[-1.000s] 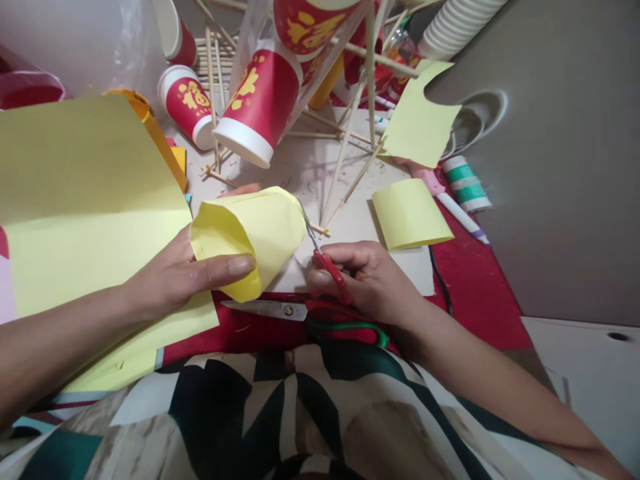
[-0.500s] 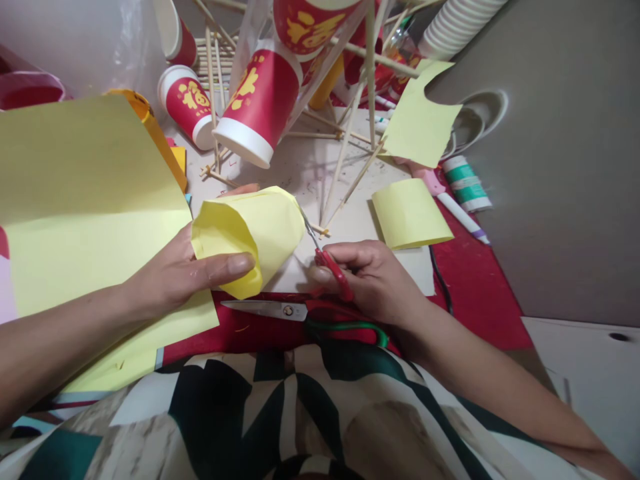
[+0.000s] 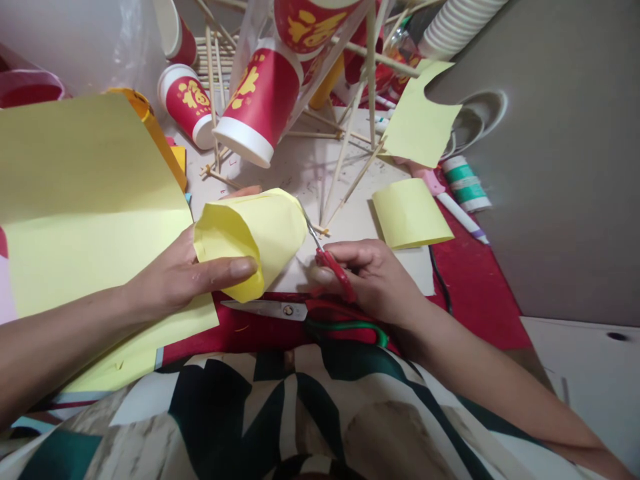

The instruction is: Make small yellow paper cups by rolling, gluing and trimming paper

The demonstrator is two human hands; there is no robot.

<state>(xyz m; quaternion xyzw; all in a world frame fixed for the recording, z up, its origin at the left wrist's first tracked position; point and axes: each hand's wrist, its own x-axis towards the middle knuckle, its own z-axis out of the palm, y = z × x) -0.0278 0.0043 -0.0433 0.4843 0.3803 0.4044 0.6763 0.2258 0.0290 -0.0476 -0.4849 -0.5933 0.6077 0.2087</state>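
My left hand (image 3: 200,273) is closed on a curled piece of yellow paper (image 3: 280,230), its thumb pressed over the folded near flap and the other fingers mostly behind the sheet. Small red-handled scissors (image 3: 336,267) are in my right hand (image 3: 373,273), the blades meeting the paper's right edge. Just below lies a larger pair of scissors (image 3: 270,309) with a green and red handle, resting on the red cloth. Right of my right hand stands a curved yellow paper strip (image 3: 411,213) on the white board (image 3: 295,167).
Large yellow sheets (image 3: 90,173) cover the left side. Ahead, a frame of wooden sticks (image 3: 345,147) holds bagged red paper cups (image 3: 263,100) above the board. A cut yellow sheet (image 3: 420,120), a green-and-white roll (image 3: 467,183) and a white-and-pink pen (image 3: 463,217) lie at the right.
The yellow paper and my left hand have shifted very slightly right and down. The scissors stay at the paper's right edge, almost unmoved.
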